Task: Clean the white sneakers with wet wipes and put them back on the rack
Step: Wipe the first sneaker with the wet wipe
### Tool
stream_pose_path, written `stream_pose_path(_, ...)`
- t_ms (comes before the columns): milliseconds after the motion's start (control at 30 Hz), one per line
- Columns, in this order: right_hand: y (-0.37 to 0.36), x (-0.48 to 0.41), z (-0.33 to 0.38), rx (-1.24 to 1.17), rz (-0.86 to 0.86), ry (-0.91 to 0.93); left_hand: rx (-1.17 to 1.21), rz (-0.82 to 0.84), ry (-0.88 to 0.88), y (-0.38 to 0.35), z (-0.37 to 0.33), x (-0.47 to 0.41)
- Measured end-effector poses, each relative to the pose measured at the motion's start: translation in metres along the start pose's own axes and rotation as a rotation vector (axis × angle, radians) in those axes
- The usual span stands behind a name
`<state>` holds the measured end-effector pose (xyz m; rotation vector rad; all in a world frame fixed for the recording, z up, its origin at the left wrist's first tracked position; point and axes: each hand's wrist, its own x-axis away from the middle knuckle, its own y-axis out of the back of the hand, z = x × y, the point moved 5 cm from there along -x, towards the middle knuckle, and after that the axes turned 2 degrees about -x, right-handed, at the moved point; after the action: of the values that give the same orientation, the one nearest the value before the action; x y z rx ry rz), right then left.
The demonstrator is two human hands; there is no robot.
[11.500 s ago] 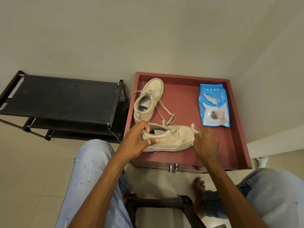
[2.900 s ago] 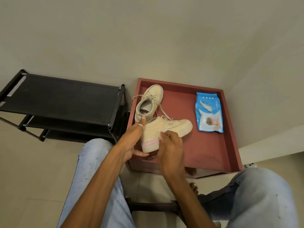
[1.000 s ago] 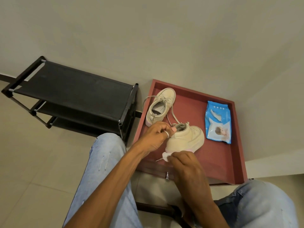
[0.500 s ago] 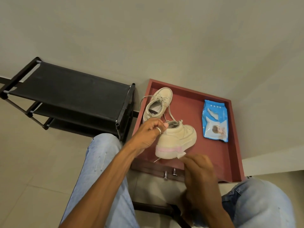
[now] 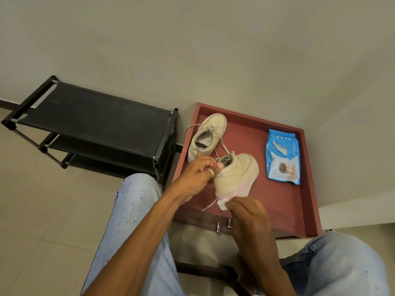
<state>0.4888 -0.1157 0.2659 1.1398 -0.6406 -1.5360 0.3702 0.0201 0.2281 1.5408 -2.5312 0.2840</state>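
Observation:
My left hand (image 5: 197, 178) grips a white sneaker (image 5: 237, 174) at its heel collar and holds it tilted above the red tray-top table (image 5: 284, 201), heel toward me, pink sole edge showing. My right hand (image 5: 245, 212) pinches a crumpled white wet wipe (image 5: 222, 205) against the sole edge at the heel. The second white sneaker (image 5: 208, 136) lies on the table's far left with loose laces. The blue wet-wipe pack (image 5: 282, 157) lies flat at the table's right.
A black shoe rack (image 5: 92, 122) with fabric shelves stands left of the table against the wall. My knees in light jeans (image 5: 136, 210) frame the view, and a dark stool frame (image 5: 205, 271) sits below. Two metal knobs (image 5: 223, 225) stick out from the table front.
The held sneaker has been turned from lying sideways to heel toward me. My right hand has brought the wipe down from the toe to the pink sole edge at the heel.

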Motion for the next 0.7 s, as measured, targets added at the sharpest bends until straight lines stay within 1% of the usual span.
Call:
stream_pose_path(133, -0.002, -0.001, -0.006, -0.007, -0.001, -0.050, -0.031, 0.005, 0.004, 0.002, 0.001, 0.000)
stream_pose_path(233, 0.001, -0.005, -0.023, -0.014, -0.085, -0.110, -0.043, 0.007, 0.005, 0.006, 0.003, 0.000)
stream_pose_path(333, 0.008, -0.010, -0.044, -0.037, -0.175, -0.272, -0.101, 0.032, -0.007, 0.009, 0.005, 0.001)
stream_pose_path(433, 0.008, -0.011, -0.056, -0.211, -0.193, -0.490, -0.140, 0.052, -0.008, 0.008, 0.006, 0.002)
stream_pose_path(500, 0.003, -0.010, -0.057, -0.329, -0.211, -0.578, -0.170, 0.057, -0.008, 0.006, 0.005, 0.003)
stream_pose_path(533, 0.003, -0.011, -0.054, -0.353, -0.226, -0.567, -0.190, 0.065, -0.007, 0.005, 0.005, 0.004)
stream_pose_path(633, 0.003, -0.019, -0.034, -0.324, -0.277, -0.390, -0.295, 0.102, -0.021, -0.001, 0.007, 0.007)
stream_pose_path(700, 0.001, -0.023, -0.015, -0.307, -0.252, -0.300, -0.371, 0.113, -0.038, -0.005, 0.009, 0.010)
